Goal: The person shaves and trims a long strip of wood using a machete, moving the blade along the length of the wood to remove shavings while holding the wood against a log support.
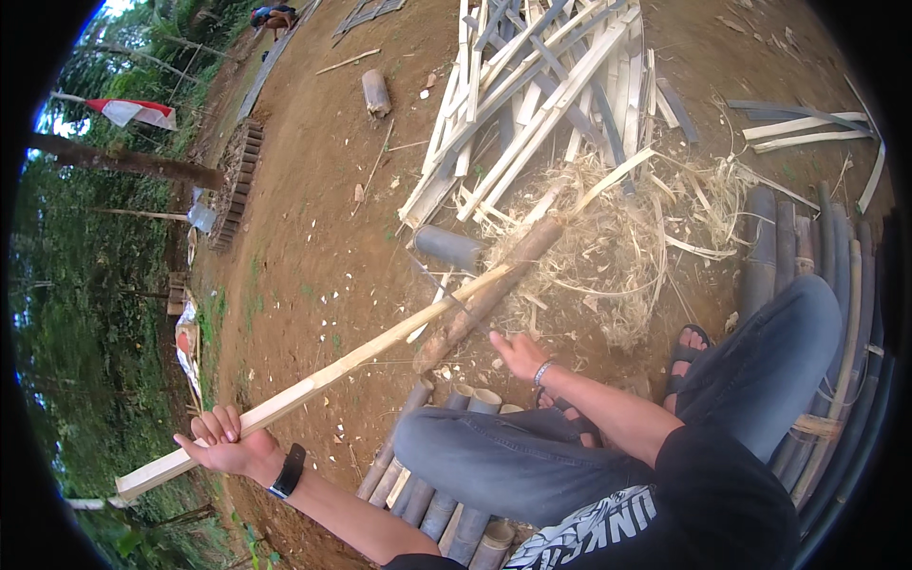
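A long pale bamboo strip (351, 348) slants from the lower left up to a brown log (494, 293) on the ground and rests across it. My left hand (231, 445) is closed round the strip near its lower-left end. In my right hand (522, 358), beside the log, is a long thin-bladed knife (458, 303), its handle mostly hidden by the fingers. The blade crosses the strip just short of the log; whether it cuts into the wood cannot be made out. Fine curly shavings (608, 256) lie heaped beyond the log.
A big pile of split bamboo strips (541, 90) lies ahead. Dark bamboo poles (760, 252) are on the right, and more poles (465, 513) sit under my legs. A short bamboo piece (448, 247) lies by the log. Another person (274, 17) is far off at upper left.
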Action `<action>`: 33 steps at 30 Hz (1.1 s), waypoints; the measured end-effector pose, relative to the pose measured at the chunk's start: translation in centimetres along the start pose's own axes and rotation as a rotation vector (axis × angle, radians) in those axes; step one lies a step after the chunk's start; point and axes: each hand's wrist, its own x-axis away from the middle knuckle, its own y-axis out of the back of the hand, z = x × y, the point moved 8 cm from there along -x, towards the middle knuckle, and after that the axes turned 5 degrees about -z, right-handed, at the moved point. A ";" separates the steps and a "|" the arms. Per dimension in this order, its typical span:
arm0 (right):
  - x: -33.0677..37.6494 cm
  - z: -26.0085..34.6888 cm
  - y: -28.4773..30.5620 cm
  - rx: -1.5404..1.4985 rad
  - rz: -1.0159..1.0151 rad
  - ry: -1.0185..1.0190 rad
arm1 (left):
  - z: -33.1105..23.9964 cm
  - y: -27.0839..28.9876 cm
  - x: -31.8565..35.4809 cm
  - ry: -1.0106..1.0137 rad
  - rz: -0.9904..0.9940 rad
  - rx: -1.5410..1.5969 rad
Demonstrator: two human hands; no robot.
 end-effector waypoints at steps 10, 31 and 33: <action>0.7 0.4 0.5 -0.100 -0.049 -0.037 | 0.2 -1.5 0.9 -0.008 0.074 -0.019; -0.3 -2.3 1.7 0.013 -0.044 -0.087 | 0.1 -1.9 0.9 -0.010 0.050 -0.025; 0.7 -1.4 0.9 0.157 -0.017 0.080 | -0.1 -1.9 0.8 -0.008 0.052 -0.027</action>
